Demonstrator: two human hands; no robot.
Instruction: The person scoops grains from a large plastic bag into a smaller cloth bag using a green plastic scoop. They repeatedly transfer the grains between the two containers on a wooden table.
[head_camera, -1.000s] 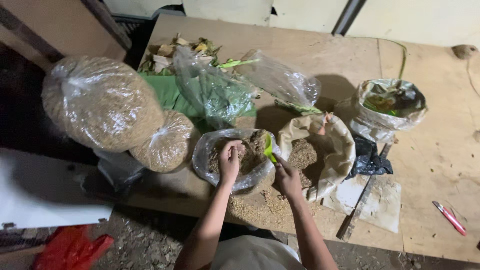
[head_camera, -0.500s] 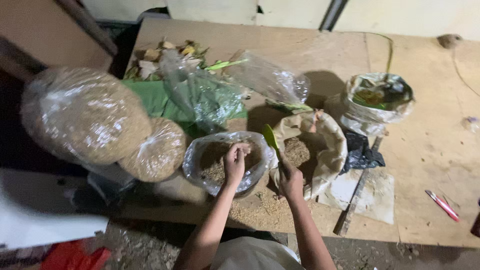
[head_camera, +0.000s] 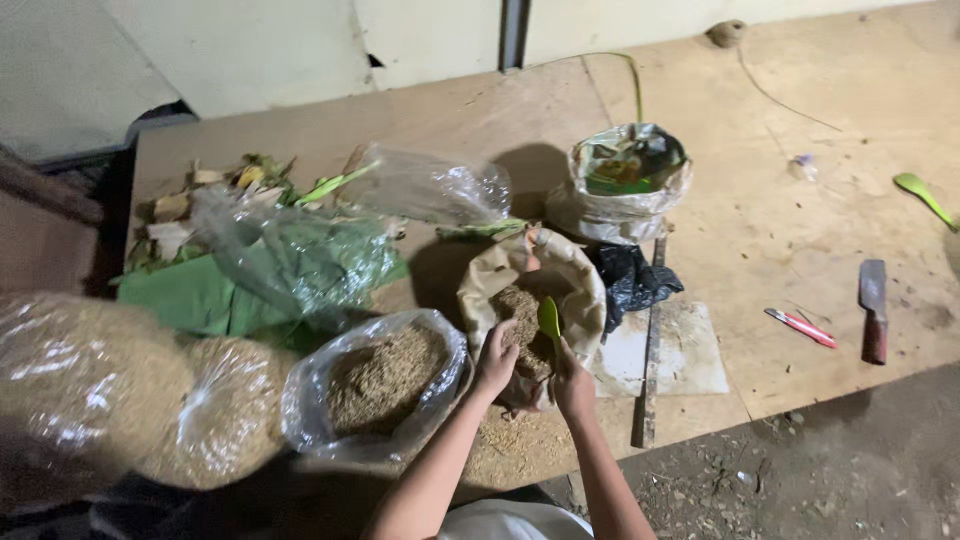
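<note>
Item, lower centre of frame: right hand (head_camera: 573, 380) in closed grip on a small green plastic spoon (head_camera: 549, 319), its bowl over the brown grainy fill of a rolled-down tan paper sack (head_camera: 575, 280); left hand (head_camera: 497, 357) clasps the sack's near rim. Step judged: scooping; just left on the plywood desk (head_camera: 800, 230) lies an open clear plastic bag of the same brown grain (head_camera: 380, 380), so a level carry seems called for.

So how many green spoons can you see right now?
2. One green spoon is in the right hand, over the brown paper sack of grainy material. The other spoon lies at the table's far right edge. More could be hidden among the bags.
</note>
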